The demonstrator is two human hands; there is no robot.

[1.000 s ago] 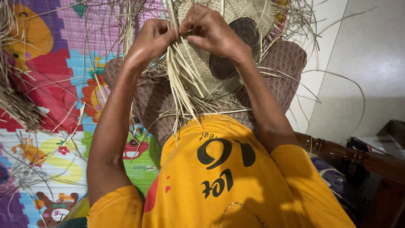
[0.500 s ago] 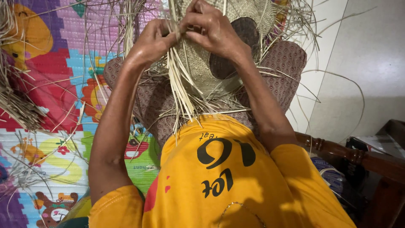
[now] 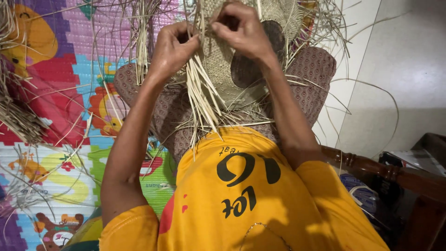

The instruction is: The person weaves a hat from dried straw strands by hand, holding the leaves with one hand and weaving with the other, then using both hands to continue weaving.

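A half-woven straw mat (image 3: 232,69) lies over my lap, with loose pale strips (image 3: 202,100) hanging toward my yellow shirt (image 3: 241,195). My left hand (image 3: 172,49) pinches a bundle of these strips at the weave's edge. Close beside it, my right hand (image 3: 241,30) grips strips near the top of the woven piece, fingers curled tight. The two hands almost touch. My knees in patterned brown cloth (image 3: 311,69) show under the work.
A bright foam play mat (image 3: 55,83) with cartoon animals covers the floor at left, strewn with stray straw. A bundle of dry straw (image 3: 18,116) lies at the left edge. White tiled floor (image 3: 395,69) at right. A dark wooden furniture rail (image 3: 385,172) at lower right.
Both hands have shifted slightly upward and together along the weave, working the strips. The mat and the loose straw lie as before.
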